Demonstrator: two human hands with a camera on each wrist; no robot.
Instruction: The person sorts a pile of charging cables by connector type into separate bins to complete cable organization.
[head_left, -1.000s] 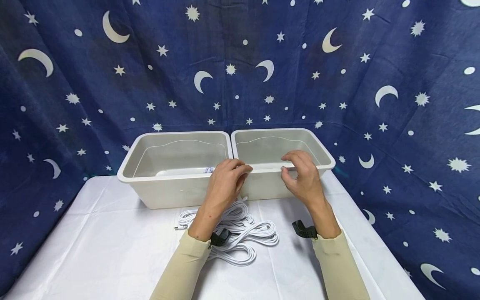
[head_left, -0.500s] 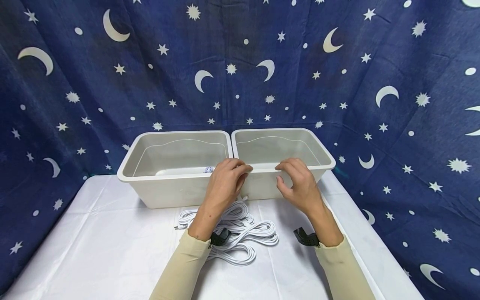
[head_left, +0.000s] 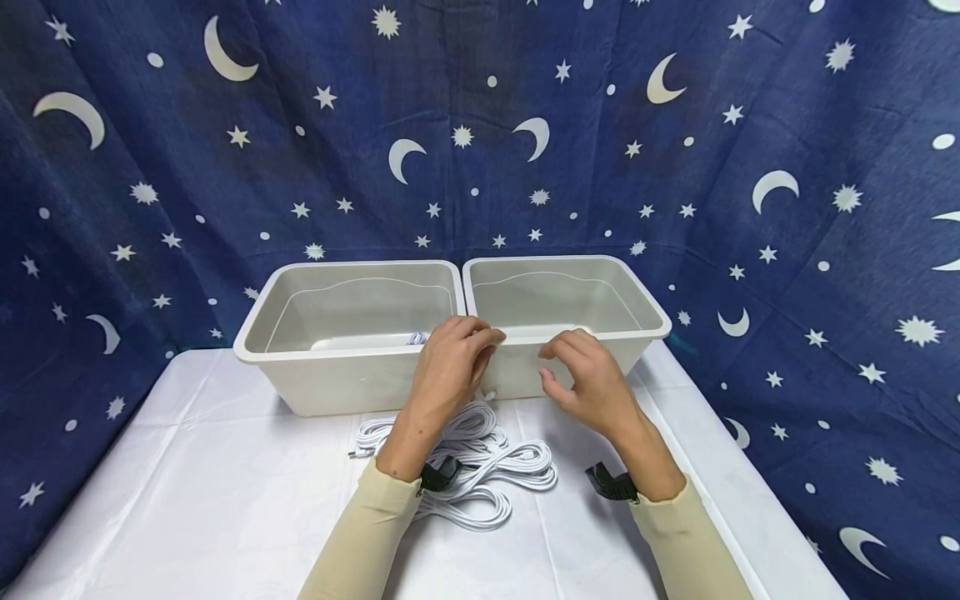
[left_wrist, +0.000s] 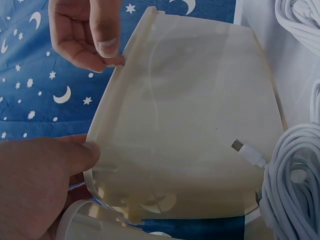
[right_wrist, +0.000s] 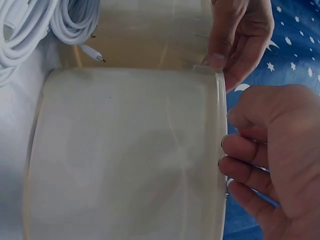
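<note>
Right box (head_left: 528,367) sits at the far side of the white tablecloth (head_left: 210,508), left box (head_left: 337,385) right beside it. Left hand (head_left: 450,358) grips right box's rim near its left front corner, thumb on the near side. Right hand (head_left: 592,387) is released, holding nothing: fingers loosely bent, thumb apart, just in front of the same box's front edge. Can't tell if its fingertips touch the rim.

White cables (left_wrist: 282,190) lie coiled in a heap on the cloth, close in front of the boxes and partly under the left forearm. One plug (left_wrist: 237,145) points toward right box's front wall. Starry blue curtain (head_left: 450,200) hangs right behind both boxes. Each wrist has a black strap (head_left: 611,483) at the cuff of a beige sleeve (head_left: 686,542).

Hard to see: left hand covers the boxes' front joint in the head view, and its fingers go partly out of sight behind the rim. Front walls hide part of both box floors. Small blue-and-white item (head_left: 417,339) in left box is too small to identify. Wrist views are dim and cut off the cables and right box. Cable count unclear, loops overlap.
</note>
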